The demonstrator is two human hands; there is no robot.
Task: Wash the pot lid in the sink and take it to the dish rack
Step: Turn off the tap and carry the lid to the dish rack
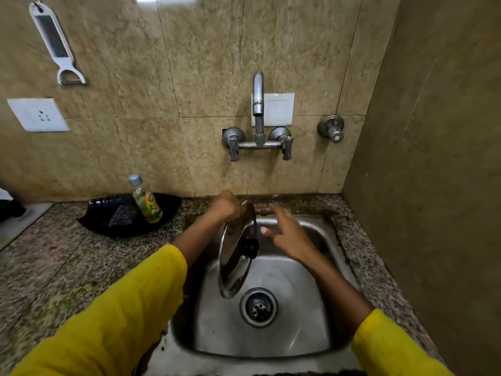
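Note:
A round steel pot lid (233,256) with a black knob stands on edge over the steel sink (298,335), knob side facing right. My left hand (226,206) grips its top rim. Just to the right of the lid, my right hand (287,234) hovers with fingers spread and holds nothing. A stream of water runs from the wall tap (258,101) down between the lid and my right hand. The drain (258,307) lies below the lid's lower edge.
A black tray (103,218) with a scrubber and a dish soap bottle (146,200) sits on the granite counter left of the sink. A grater-peeler (54,44) hangs on the tiled wall. A side wall closes the right. No dish rack shows.

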